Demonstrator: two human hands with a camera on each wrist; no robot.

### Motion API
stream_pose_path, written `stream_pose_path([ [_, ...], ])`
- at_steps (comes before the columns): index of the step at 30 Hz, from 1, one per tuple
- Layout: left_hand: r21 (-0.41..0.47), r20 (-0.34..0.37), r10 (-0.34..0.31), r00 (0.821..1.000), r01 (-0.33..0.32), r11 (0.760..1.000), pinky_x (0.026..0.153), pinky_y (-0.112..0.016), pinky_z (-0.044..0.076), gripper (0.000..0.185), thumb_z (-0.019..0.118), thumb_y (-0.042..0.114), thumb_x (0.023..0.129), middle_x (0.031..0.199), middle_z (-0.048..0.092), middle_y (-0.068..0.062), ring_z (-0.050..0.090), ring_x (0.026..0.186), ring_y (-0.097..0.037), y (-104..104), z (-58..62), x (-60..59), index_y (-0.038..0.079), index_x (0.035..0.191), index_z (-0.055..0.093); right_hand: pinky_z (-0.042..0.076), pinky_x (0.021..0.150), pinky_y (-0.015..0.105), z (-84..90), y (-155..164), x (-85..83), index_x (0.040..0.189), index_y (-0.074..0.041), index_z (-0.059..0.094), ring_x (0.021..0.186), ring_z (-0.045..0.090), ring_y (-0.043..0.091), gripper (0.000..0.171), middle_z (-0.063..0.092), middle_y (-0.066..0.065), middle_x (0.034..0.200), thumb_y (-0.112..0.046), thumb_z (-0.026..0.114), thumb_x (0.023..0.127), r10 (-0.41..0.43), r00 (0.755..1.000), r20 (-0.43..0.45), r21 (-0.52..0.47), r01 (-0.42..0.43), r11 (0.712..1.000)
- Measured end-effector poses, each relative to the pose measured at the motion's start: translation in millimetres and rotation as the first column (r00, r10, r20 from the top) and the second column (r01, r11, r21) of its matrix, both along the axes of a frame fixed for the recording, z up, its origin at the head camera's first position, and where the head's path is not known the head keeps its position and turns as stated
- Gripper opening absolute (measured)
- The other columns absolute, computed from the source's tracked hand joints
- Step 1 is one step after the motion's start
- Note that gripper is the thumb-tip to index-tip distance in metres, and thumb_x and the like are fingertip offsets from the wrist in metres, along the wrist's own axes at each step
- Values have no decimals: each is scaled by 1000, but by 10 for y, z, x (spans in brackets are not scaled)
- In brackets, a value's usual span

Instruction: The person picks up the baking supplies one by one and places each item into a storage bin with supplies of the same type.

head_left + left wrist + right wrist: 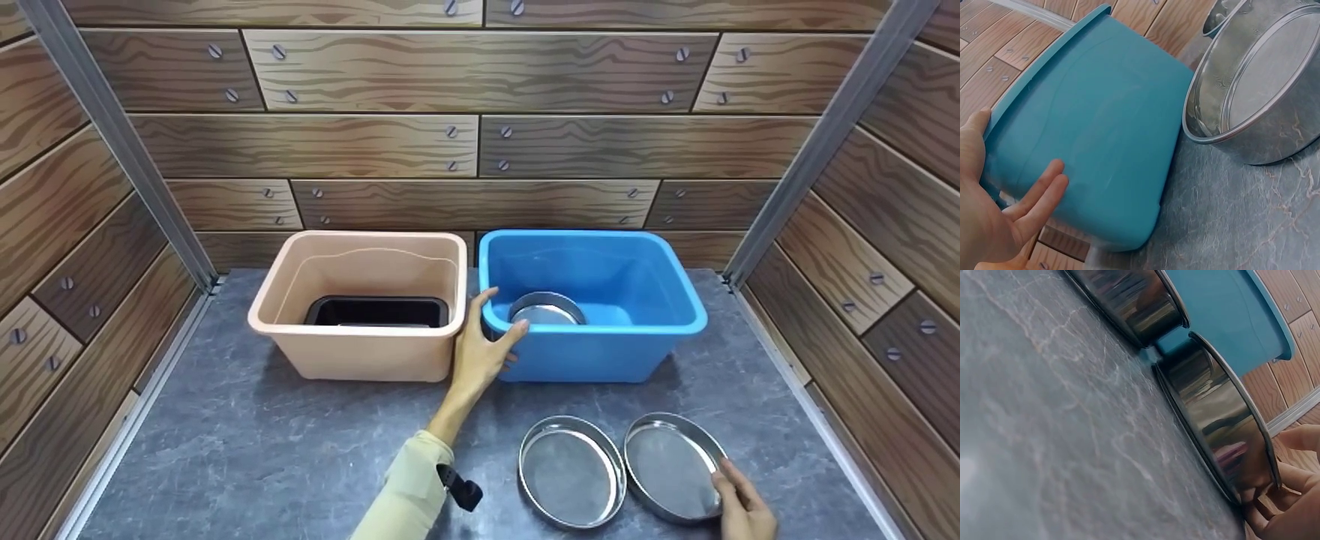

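Note:
My left hand [480,352] rests at the near left corner of a blue bin [585,356]. Its thumb and a finger touch the rim, and two fairly straight fingers lie by the outer wall in the left wrist view. With my right hand [746,506], I grip the right edge of a round metal sieve [667,465]. In the right wrist view, fingers [1292,478] reach around the sieve's wall. Just left of it, a second round sieve [570,472] lies on the table. Inside the blue bin, a third round sieve [547,309] sits, partly hidden by the front rim.
A beige bin [367,356] stands left of the blue one, with a black tray-like object [375,309] inside. Wood-patterned walls [480,71] and metal corner posts [120,142] enclose the grey marbled table [262,450].

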State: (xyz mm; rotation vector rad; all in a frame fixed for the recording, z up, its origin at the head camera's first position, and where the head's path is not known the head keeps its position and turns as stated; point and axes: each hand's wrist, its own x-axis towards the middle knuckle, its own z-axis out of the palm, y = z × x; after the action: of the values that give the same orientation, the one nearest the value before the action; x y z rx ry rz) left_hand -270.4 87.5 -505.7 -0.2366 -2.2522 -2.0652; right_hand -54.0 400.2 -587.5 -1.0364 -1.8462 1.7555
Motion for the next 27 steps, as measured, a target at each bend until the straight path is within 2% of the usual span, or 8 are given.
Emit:
stream_pose_path([
  [4,-24,-12,9,1000,-9,1000,49,-50,58,71,78,52,76,86,69,-11,69,55,-31,-1,2,-5,50,137,41,34,84,-4,2,-7,-4,131,-23,63,112,47,-17,44,52,-45,78,-34,70,89,-12,999,34,8,11,1000],
  [8,-36,-9,10,1000,-11,999,49,-49,58,74,77,57,75,85,68,-10,69,56,-30,-7,8,-5,47,139,41,33,92,-3,41,-12,-15,139,-17,55,141,33,15,54,45,-36,93,-37,68,90,-7,997,78,31,4,999],
  [11,-27,3,5,1000,-5,1000,51,-53,58,76,77,57,75,87,68,-10,70,57,-32,-9,10,1,44,141,41,31,97,-2,70,-10,-15,141,-14,53,143,27,26,56,42,-29,104,-34,67,91,2,998,61,38,-5,999],
  [14,-24,12,-2,1000,2,1000,51,-53,58,76,77,56,75,87,69,-11,70,59,-34,-9,14,7,44,141,40,35,95,0,81,-5,-9,141,-12,51,144,25,24,56,43,-28,107,-30,68,91,6,1000,13,13,-6,1000],
  [17,-31,11,-2,1000,2,1000,47,-46,58,76,77,58,75,88,70,-12,70,59,-35,-9,16,11,47,140,39,44,81,0,94,-10,-10,143,-8,48,145,22,25,58,46,-18,117,-27,67,92,18,1000,-24,-31,-19,999],
  [20,-37,8,3,1000,-3,999,43,-38,57,77,76,61,73,87,70,-12,70,59,-34,-8,14,11,49,140,39,43,67,-2,113,-16,-13,146,-6,42,146,18,29,63,42,0,142,-30,66,93,54,998,-11,-44,-54,998],
  [23,-35,6,7,1000,-6,999,41,-35,56,77,77,59,73,86,70,-13,70,59,-35,-7,11,6,47,140,40,43,79,1,145,-25,-13,148,-7,40,146,18,29,66,27,10,158,-34,65,93,83,996,27,-27,-83,996],
  [27,-30,11,3,1000,-3,1000,41,-36,56,76,78,54,75,85,70,-13,70,59,-36,-4,12,-1,45,141,40,31,104,7,187,-47,-18,148,-10,41,145,21,29,65,25,11,159,-35,65,93,97,994,41,-4,-97,995],
])
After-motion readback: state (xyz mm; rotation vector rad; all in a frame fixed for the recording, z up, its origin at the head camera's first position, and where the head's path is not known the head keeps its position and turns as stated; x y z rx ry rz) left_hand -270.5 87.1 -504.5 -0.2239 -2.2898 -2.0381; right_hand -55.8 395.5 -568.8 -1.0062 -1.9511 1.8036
